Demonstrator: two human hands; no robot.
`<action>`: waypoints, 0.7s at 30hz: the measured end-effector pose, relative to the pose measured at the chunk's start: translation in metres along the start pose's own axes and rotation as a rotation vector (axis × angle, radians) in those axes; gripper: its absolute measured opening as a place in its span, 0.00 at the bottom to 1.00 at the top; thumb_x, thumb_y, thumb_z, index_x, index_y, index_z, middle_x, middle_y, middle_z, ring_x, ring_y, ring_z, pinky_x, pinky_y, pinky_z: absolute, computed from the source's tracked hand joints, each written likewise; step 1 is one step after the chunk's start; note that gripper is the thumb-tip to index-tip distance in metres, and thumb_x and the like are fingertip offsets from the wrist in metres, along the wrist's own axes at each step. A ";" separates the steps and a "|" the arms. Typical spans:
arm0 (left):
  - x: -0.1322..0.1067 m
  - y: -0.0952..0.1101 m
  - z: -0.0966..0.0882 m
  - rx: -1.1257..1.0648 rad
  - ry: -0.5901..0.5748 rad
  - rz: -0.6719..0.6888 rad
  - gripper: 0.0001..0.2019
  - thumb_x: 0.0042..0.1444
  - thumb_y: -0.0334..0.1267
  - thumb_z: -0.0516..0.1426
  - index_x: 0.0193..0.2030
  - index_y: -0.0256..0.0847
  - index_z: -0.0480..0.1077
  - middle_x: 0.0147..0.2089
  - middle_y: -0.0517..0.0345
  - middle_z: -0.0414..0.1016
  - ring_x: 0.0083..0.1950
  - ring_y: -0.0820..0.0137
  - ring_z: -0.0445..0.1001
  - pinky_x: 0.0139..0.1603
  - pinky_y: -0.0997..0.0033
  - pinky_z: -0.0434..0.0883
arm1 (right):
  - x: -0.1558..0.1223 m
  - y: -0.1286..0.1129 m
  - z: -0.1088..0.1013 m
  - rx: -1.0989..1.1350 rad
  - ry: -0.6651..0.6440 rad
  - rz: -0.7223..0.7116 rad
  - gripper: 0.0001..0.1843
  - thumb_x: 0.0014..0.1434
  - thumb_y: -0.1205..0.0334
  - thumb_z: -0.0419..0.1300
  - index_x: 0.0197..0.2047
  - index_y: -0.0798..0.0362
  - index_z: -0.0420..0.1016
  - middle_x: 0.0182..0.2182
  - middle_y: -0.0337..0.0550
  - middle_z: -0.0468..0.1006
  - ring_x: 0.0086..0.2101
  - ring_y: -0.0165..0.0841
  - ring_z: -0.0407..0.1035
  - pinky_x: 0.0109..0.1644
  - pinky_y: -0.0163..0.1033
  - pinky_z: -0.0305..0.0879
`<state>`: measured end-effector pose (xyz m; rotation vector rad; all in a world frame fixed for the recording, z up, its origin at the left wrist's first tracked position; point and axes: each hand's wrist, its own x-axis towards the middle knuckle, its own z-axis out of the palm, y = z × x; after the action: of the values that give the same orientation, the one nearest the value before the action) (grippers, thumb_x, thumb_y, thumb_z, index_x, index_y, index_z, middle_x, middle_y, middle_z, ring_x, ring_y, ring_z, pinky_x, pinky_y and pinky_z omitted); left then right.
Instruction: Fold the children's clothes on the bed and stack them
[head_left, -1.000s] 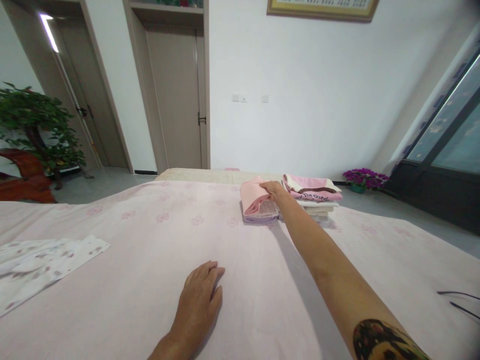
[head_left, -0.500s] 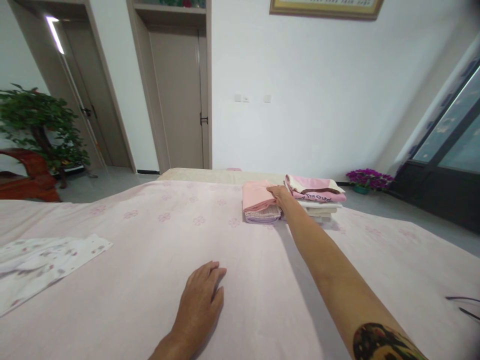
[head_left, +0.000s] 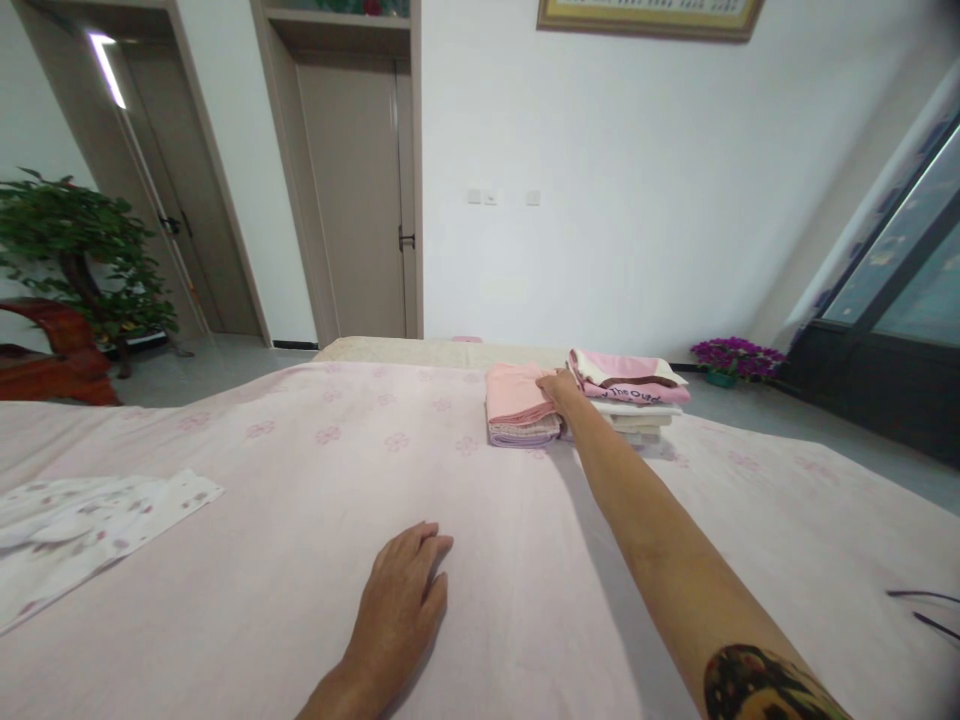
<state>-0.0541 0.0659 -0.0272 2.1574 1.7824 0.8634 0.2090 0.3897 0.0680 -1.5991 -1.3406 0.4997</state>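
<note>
My right hand (head_left: 556, 388) reaches far forward and grips the right edge of a folded pink cloth (head_left: 516, 390). That cloth lies on top of a small pile of folded cloths (head_left: 517, 430), checked and lilac at their edges. Close on the right stands a taller stack of folded clothes (head_left: 634, 385), pink with lettering near the top and white lower down. My left hand (head_left: 405, 585) rests palm down, fingers loosely extended, on the pale pink bed sheet (head_left: 300, 540), holding nothing.
A white garment with small prints (head_left: 105, 525) lies spread at the left. Thin dark glasses arms (head_left: 926, 600) show at the right edge. Beyond the bed are a leafy plant (head_left: 75, 230), a wooden chair (head_left: 52, 350) and purple flowers (head_left: 735, 355).
The pink cloth sits slightly lower and flatter on its pile. My right hand stays at its edge, and my left hand has not moved.
</note>
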 end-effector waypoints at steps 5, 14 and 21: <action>0.000 0.001 0.000 0.008 -0.007 -0.002 0.21 0.58 0.30 0.50 0.55 0.42 0.73 0.62 0.50 0.71 0.64 0.60 0.67 0.67 0.49 0.62 | -0.017 -0.005 0.001 -0.271 0.019 -0.134 0.26 0.55 0.69 0.59 0.58 0.61 0.67 0.56 0.65 0.70 0.59 0.48 0.63 0.61 0.49 0.57; 0.000 -0.001 0.001 0.007 0.004 0.017 0.20 0.57 0.31 0.51 0.55 0.42 0.74 0.61 0.49 0.72 0.64 0.59 0.67 0.67 0.49 0.62 | -0.052 -0.001 0.034 -0.953 -0.212 -0.561 0.31 0.66 0.41 0.47 0.68 0.43 0.57 0.70 0.51 0.52 0.68 0.55 0.39 0.65 0.70 0.37; 0.000 0.000 0.000 0.009 -0.014 0.012 0.20 0.58 0.31 0.50 0.55 0.43 0.73 0.62 0.50 0.71 0.64 0.61 0.66 0.67 0.51 0.61 | -0.048 0.024 0.033 -1.000 -0.284 -0.509 0.30 0.66 0.39 0.46 0.67 0.39 0.58 0.70 0.50 0.52 0.67 0.56 0.43 0.62 0.73 0.41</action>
<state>-0.0541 0.0663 -0.0274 2.1770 1.7717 0.8425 0.1797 0.3604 0.0202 -1.8525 -2.3464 -0.3473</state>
